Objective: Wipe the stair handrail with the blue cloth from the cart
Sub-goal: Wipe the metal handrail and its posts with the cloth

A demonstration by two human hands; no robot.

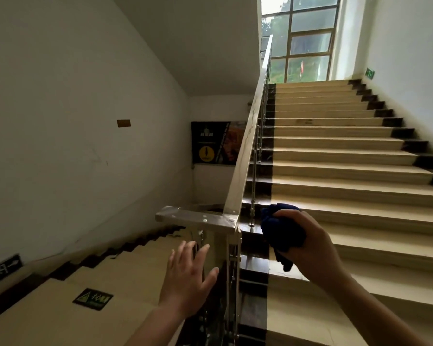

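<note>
right hand hides much of bunched blue cloth.

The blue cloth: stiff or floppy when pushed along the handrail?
Probably floppy: the blue cloth bunches in the right hand, one corner dangling below. Likely light, as one hand holds it. It should mould to the flat handrail.

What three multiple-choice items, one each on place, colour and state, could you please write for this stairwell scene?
1. Where is the cloth? A) on a step B) in the right hand C) on the window sill
2. What colour is the cloth? A) white B) red C) dark blue
3. How is the left hand? A) open, fingers spread B) clenched fist C) holding a bottle
Key: 1 B, its fingers curl round the bunched cloth; 2 C, it shows dark blue; 3 A, straight fingers hold nothing.
</note>
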